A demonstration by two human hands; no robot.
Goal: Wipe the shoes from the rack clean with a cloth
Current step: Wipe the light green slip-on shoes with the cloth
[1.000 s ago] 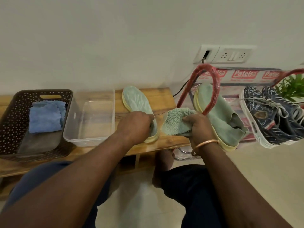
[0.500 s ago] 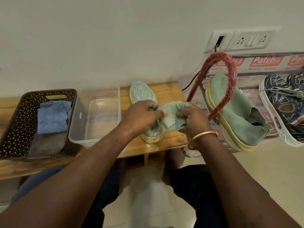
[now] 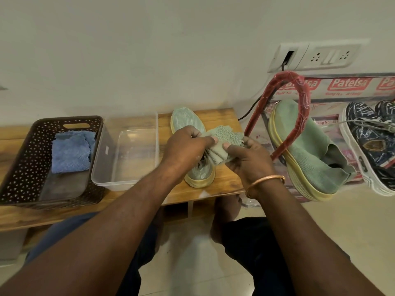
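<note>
**Both hands now on the cloth**

A second ago the left hand (image 3: 186,144) gripped the heel of the green shoe (image 3: 185,121) while the right hand (image 3: 245,160) alone held the green cloth (image 3: 227,135) off at the shoe's 3 o'clock. Since then the left hand has let go of the heel, now bare, and pinches the cloth's 9 o'clock edge; the cloth sits bunched between both hands, over the shoe's middle.

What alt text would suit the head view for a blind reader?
A person's left hand and right hand pinch a green cloth above a green shoe on a wooden bench. Left of it stand a clear tub and a brown basket holding a blue cloth; on the right, a matching shoe and dark sneakers sit on a rack.
</note>
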